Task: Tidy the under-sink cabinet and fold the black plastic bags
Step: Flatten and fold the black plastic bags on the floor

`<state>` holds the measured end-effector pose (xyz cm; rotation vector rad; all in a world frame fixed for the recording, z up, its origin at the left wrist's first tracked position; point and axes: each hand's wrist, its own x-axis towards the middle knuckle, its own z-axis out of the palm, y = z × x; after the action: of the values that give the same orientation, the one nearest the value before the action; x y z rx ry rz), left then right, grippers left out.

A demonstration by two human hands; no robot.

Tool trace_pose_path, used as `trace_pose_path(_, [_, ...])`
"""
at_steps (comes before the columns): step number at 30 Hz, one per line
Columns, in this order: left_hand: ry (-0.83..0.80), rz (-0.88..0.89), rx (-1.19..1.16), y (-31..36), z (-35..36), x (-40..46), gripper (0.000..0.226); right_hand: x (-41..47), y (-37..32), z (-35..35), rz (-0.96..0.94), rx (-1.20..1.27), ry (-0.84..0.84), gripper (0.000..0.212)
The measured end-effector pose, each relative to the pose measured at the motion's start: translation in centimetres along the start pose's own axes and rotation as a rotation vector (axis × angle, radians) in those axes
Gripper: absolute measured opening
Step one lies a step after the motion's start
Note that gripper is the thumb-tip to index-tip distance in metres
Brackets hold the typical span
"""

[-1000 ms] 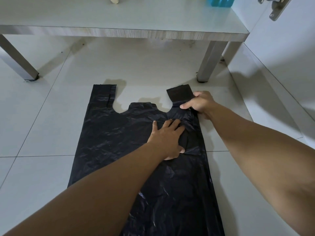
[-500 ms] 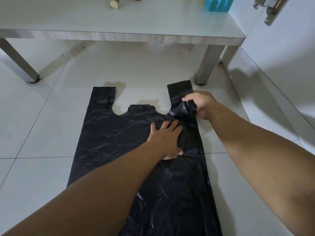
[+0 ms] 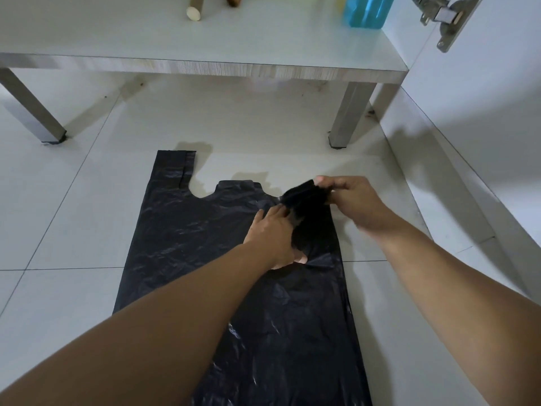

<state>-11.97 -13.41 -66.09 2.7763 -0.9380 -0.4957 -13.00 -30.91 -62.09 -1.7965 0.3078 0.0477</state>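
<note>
Head view showed the thin black plastic carrier bag (image 3: 205, 244) lying flat on the pale tiled floor (image 3: 73, 200), its near end running off the bottom edge of the frame and its two handle loops pointing toward the low grey table (image 3: 263, 39). The film looked feather-light, limp and slick, with no stiffness of its own, so I judged it would slide on the tile unless pinned. My left hand (image 3: 273, 235) lay pressed on the bag near its right side, fingers fairly straight, holding it down. My right hand (image 3: 351, 200) pinched the right handle loop (image 3: 304, 194), lifted off the floor and turned inward over the bag. The left handle loop (image 3: 175, 168) lay flat and untouched. Best hold, I thought, was at edges and loops. A blue bottle (image 3: 366, 10) stood at the table's far right corner.
</note>
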Motion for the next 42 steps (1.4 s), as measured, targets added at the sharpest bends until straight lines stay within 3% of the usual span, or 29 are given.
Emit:
trace_pose_path(3, [0.024,-0.023,-0.030,-0.8,0.8,-1.1,0.091,-2.0,0.3,0.3,-0.008,-0.103,-0.051,0.032])
trace_pose_path(7, [0.057,0.002,-0.085,-2.0,0.7,-2.7,0.068,-2.6,1.7,0.2,0.048,-0.363,-0.069,0.043])
trace_pose_path(10, [0.142,-0.029,-0.195,-2.2,0.0,-3.8,0.067,-2.6,2.7,0.2,0.101,-0.564,-0.133,0.059])
trace_pose_path(13, [0.172,-0.021,-0.231,-1.9,-0.4,-4.4,0.068,-2.5,3.2,0.3,0.102,-0.676,-0.092,0.055])
trace_pose_path(16, [0.149,-0.003,-0.191,-2.0,-0.4,-4.6,0.064,-3.0,3.5,0.9,-0.184,-0.798,0.144,0.036])
trace_pose_path(18, [0.134,-0.009,-0.156,-2.3,-0.3,-4.6,0.062,-3.2,3.1,2.0,-0.385,-0.864,0.184,0.028])
trace_pose_path(20, [0.127,-0.019,-0.113,-2.5,-0.2,-4.6,0.061,-3.4,2.4,3.5,-0.375,-0.999,0.081,0.030])
trace_pose_path(23, [0.111,-0.057,-0.035,-2.7,0.1,-4.8,0.066,-2.8,2.2,5.6,-0.300,-1.213,-0.007,0.054])
trace_pose_path(29, [0.028,-0.194,0.009,-3.6,0.5,-5.1,0.078,-2.4,4.4,6.6,-0.080,-1.320,-0.112,0.085])
trace_pose_path(37, [-0.058,-0.203,0.022,-4.6,0.5,-5.0,0.085,-3.3,6.0,4.8,-0.150,-1.337,-0.209,0.099])
trace_pose_path(42, [-0.057,-0.190,-0.020,-4.8,0.2,-5.1,0.081,-3.4,5.3,5.3,-0.189,-1.373,-0.138,0.100])
